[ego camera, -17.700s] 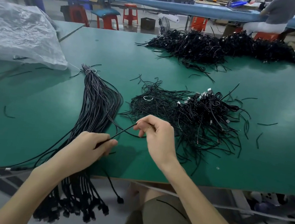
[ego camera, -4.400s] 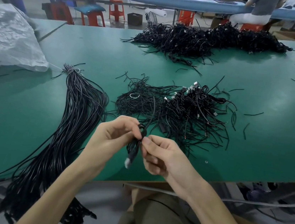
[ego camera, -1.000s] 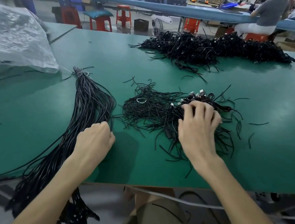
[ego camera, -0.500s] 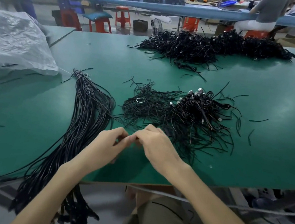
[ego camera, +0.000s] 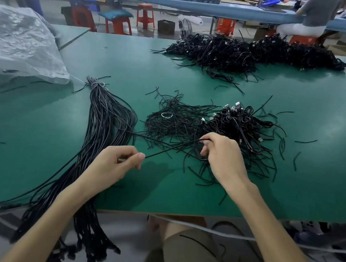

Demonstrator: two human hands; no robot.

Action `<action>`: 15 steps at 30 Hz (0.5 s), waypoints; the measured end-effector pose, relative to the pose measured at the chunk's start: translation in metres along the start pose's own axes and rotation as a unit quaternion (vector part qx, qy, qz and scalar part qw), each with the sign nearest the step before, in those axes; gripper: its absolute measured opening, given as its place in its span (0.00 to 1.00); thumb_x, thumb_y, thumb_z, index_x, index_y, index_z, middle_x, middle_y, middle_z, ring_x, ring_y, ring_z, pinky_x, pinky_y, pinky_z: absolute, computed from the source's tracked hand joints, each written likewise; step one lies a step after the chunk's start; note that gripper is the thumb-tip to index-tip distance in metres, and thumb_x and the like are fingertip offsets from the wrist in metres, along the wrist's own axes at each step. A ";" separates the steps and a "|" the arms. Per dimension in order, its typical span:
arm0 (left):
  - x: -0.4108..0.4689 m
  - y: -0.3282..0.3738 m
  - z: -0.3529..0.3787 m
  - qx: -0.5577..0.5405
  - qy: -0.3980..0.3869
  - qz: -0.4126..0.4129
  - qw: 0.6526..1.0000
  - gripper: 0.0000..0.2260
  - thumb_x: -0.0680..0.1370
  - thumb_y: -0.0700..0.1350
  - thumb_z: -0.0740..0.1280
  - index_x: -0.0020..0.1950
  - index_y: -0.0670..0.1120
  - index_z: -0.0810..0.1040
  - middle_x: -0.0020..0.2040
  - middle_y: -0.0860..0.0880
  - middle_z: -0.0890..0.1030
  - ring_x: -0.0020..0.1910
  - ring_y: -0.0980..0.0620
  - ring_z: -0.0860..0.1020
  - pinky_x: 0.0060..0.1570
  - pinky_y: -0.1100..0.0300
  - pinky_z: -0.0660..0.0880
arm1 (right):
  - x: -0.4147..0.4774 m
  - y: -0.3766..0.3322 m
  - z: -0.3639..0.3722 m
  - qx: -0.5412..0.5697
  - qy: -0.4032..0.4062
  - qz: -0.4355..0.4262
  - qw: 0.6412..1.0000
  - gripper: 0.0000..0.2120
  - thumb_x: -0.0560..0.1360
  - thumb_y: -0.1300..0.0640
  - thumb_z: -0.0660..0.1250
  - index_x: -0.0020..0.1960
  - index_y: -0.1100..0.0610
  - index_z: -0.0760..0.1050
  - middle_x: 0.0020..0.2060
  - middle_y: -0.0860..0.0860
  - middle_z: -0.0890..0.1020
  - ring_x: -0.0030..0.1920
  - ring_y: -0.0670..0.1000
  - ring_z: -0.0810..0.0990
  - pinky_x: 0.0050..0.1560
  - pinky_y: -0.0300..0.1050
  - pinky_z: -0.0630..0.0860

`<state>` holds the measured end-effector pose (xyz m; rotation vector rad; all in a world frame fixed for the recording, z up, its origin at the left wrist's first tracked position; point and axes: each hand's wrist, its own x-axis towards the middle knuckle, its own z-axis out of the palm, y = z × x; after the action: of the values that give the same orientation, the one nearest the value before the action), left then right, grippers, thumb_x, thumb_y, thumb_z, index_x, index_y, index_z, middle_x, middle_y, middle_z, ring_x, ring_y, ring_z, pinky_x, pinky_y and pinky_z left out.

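A thin black cable (ego camera: 172, 148) runs taut between my two hands above the green table (ego camera: 37, 127). My left hand (ego camera: 115, 163) pinches its near end between thumb and forefinger. My right hand (ego camera: 221, 156) grips the other part with curled fingers at the near edge of a tangled pile of coiled black cables (ego camera: 240, 126) with metal plugs. Left of that lies a flatter heap of thin black ties (ego camera: 173, 122). A long tied bundle of straightened cables (ego camera: 103, 126) stretches from mid-table over the front edge.
A crumpled clear plastic bag (ego camera: 19, 42) lies at the far left. A large heap of black cables (ego camera: 253, 53) sits at the table's far side. Loose short ties are scattered on the right. A seated person (ego camera: 312, 15) works at the blue bench behind.
My hands were together at the table's front half a second ago; they have drawn apart, stretching one cable out between them. Before that my right hand rested on the coiled pile.
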<state>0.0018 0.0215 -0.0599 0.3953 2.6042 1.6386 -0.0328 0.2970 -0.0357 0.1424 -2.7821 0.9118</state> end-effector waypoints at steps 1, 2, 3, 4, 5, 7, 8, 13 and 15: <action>0.001 0.001 0.001 0.014 0.011 0.002 1.000 0.16 0.78 0.57 0.65 0.37 0.47 0.79 0.24 0.54 0.66 0.22 0.58 0.61 0.25 0.67 0.61 | -0.003 -0.003 0.000 -0.040 -0.019 -0.016 0.999 0.13 0.83 0.59 0.63 0.65 0.53 0.78 0.48 0.46 0.84 0.54 0.49 0.79 0.64 0.51 0.67; 0.002 0.004 0.003 0.035 0.011 0.007 0.999 0.16 0.78 0.58 0.65 0.37 0.48 0.79 0.24 0.55 0.69 0.23 0.58 0.64 0.26 0.68 0.62 | -0.007 -0.008 0.000 -0.080 -0.027 -0.039 0.996 0.16 0.82 0.56 0.65 0.70 0.50 0.74 0.55 0.45 0.81 0.61 0.48 0.75 0.67 0.50 0.60; 0.003 0.006 0.007 0.061 0.006 0.016 0.998 0.15 0.78 0.57 0.65 0.37 0.49 0.80 0.26 0.57 0.72 0.24 0.58 0.67 0.28 0.68 0.63 | -0.012 -0.015 0.001 -0.114 -0.027 -0.075 0.990 0.21 0.81 0.52 0.67 0.73 0.49 0.70 0.59 0.44 0.78 0.64 0.48 0.72 0.67 0.49 0.55; 0.005 0.010 0.011 0.084 0.000 0.029 0.996 0.13 0.78 0.56 0.66 0.37 0.51 0.80 0.28 0.60 0.75 0.27 0.59 0.71 0.30 0.69 0.65 | -0.017 -0.023 0.003 -0.141 -0.024 -0.117 0.983 0.24 0.80 0.48 0.68 0.74 0.48 0.68 0.61 0.44 0.76 0.66 0.48 0.70 0.66 0.49 0.54; 0.007 0.013 0.017 0.095 -0.001 0.045 0.994 0.12 0.79 0.53 0.67 0.37 0.52 0.80 0.29 0.62 0.76 0.29 0.62 0.72 0.31 0.70 0.66 | -0.021 -0.032 0.005 -0.170 -0.026 -0.156 0.973 0.26 0.79 0.45 0.68 0.74 0.48 0.67 0.62 0.44 0.76 0.66 0.48 0.70 0.66 0.49 0.55; 0.012 0.019 0.026 0.088 0.005 0.066 0.994 0.13 0.81 0.49 0.69 0.36 0.52 0.79 0.28 0.61 0.75 0.27 0.62 0.70 0.29 0.70 0.63 | -0.027 -0.046 0.012 -0.198 -0.062 -0.196 0.958 0.22 0.80 0.43 0.65 0.71 0.49 0.70 0.59 0.46 0.78 0.62 0.51 0.74 0.64 0.50 0.63; 0.015 0.021 0.029 0.086 0.010 0.071 0.994 0.13 0.81 0.48 0.69 0.36 0.52 0.79 0.28 0.59 0.75 0.26 0.60 0.68 0.29 0.69 0.62 | -0.028 -0.050 0.015 -0.157 -0.087 -0.192 0.965 0.16 0.81 0.45 0.64 0.66 0.49 0.74 0.55 0.47 0.81 0.59 0.52 0.77 0.61 0.51 0.68; 0.018 0.018 0.024 -0.017 0.035 0.027 0.999 0.14 0.78 0.57 0.67 0.39 0.48 0.81 0.26 0.54 0.72 0.25 0.56 0.66 0.28 0.62 0.65 | -0.030 -0.033 0.013 0.124 -0.091 -0.074 0.985 0.10 0.82 0.56 0.65 0.44 0.52 0.80 0.29 0.46 0.75 0.34 0.52 0.75 0.41 0.55 0.76; 0.013 0.011 0.017 -0.040 0.041 0.006 0.998 0.14 0.78 0.56 0.67 0.40 0.48 0.82 0.28 0.51 0.75 0.25 0.53 0.69 0.29 0.62 0.68 | -0.028 -0.019 0.005 0.190 -0.035 -0.034 0.981 0.12 0.82 0.58 0.64 0.41 0.51 0.81 0.27 0.53 0.76 0.28 0.48 0.71 0.34 0.51 0.73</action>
<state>-0.0052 0.0443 -0.0564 0.3494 2.5881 1.7921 -0.0032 0.2797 -0.0355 0.3313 -2.6122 1.4340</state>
